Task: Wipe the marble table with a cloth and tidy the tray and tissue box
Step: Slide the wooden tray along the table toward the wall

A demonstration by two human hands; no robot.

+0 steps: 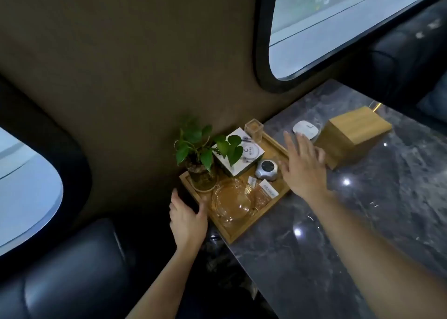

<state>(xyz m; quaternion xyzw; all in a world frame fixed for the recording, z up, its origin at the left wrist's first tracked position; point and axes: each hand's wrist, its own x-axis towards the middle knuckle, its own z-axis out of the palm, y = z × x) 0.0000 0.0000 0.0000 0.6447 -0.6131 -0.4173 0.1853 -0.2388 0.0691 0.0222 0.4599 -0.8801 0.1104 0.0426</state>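
A wooden tray (278,147) lies on the grey marble table (362,209) against the wall. It carries a potted green plant (200,156), a white box (238,154), a glass ashtray (232,201), a small silver device (267,170), a clear glass holder (254,128) and some sachets (264,193). My left hand (187,218) curls around the tray's near-left corner, thumb on its rim. My right hand (303,167) is spread flat at the tray's right edge, fingers apart. A wooden tissue box (350,139) stands just right of that hand. No cloth is in view.
A white flat pad (304,128) lies behind the tissue box. Black leather seats sit at the lower left (72,270) and upper right (399,59). Rounded windows flank the brown wall (121,76). The marble shows bright light reflections.
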